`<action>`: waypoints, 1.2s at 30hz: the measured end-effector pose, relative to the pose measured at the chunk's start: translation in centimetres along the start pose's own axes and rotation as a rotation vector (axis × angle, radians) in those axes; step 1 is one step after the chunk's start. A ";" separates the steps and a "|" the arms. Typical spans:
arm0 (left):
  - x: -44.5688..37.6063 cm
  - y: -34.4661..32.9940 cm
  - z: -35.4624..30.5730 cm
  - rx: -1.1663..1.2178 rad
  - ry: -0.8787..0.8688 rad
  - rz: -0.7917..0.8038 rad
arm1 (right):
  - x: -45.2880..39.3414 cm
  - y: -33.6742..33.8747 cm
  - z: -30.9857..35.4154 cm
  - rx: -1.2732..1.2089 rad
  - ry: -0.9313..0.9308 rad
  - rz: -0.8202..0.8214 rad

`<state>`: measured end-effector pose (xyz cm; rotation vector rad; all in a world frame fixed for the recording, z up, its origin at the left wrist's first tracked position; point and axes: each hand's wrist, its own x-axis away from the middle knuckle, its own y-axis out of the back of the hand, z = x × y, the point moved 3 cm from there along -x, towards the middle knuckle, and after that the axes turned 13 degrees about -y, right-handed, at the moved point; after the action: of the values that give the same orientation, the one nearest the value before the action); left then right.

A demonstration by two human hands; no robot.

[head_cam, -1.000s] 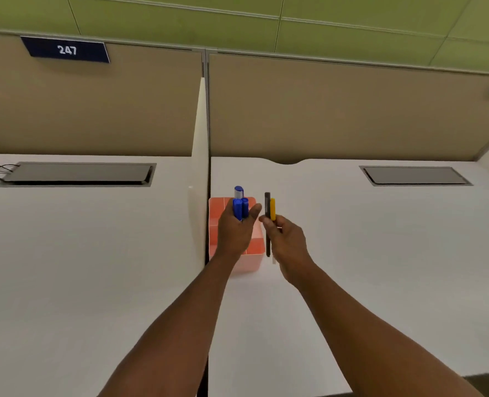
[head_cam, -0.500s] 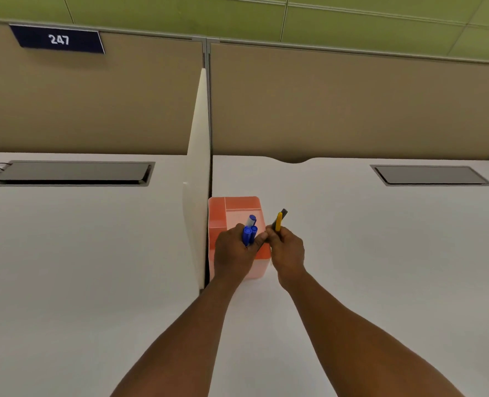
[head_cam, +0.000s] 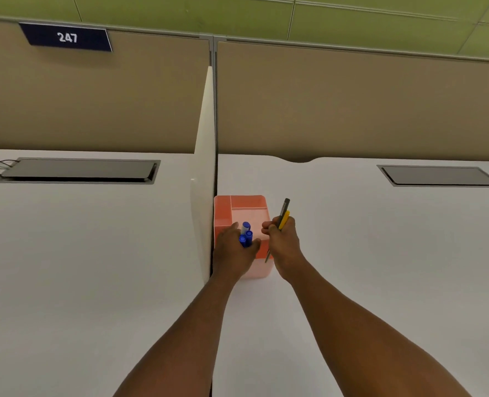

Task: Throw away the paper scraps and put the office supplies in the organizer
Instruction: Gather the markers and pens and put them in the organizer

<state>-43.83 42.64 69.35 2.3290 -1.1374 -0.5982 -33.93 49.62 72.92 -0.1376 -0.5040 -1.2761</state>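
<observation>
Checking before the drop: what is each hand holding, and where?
Left hand grips blue markers by their lower barrels; right hand holds the yellow and dark pens mid-shaft.

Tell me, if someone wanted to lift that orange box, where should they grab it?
Probably the orange organizer by its front and back walls, from above. It stands upright against the white divider, so its left side is blocked, and both hands crowd the open top.

White worktop (head_cam: 381,253), one grey inset cable hatch (head_cam: 439,176) at rear right; bearing one orange compartmented organizer (head_cam: 247,204), set touching the white divider panel (head_cam: 204,167).
</observation>
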 end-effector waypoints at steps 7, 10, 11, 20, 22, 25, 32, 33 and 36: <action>0.1 0.0 -0.4 -0.021 0.009 -0.009 | -1.2 -0.1 -0.3 -0.085 0.018 -0.096; 0.2 0.2 -0.6 0.004 -0.002 -0.016 | -1.7 -0.1 -0.1 -0.288 -0.076 -0.159; 0.2 0.3 -0.6 0.005 -0.004 -0.017 | -1.8 -0.1 0.1 -0.306 -0.073 -0.175; -0.1 -0.5 0.1 -0.034 -0.008 0.025 | -2.0 -0.6 -1.0 0.122 0.200 -0.157; -0.1 -0.7 0.3 -0.064 -0.034 0.045 | -1.8 -0.3 -1.8 0.150 0.188 -0.154; 0.0 -0.7 0.6 -0.083 -0.047 0.066 | -1.1 -0.3 -2.3 0.162 0.199 -0.125; 0.2 -0.6 0.4 -0.130 -0.107 0.089 | 0.2 0.3 -3.3 0.163 0.222 -0.166; 0.3 -0.6 0.4 -0.124 -0.113 0.086 | 0.3 0.4 -3.6 0.161 0.214 -0.159; 0.7 -0.2 0.2 -0.086 -0.135 0.082 | 1.0 1.0 -4.3 0.154 0.172 -0.145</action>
<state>-43.46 42.17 68.92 2.1856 -1.2363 -0.7685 -31.55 47.42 69.69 0.1393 -0.4688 -1.3713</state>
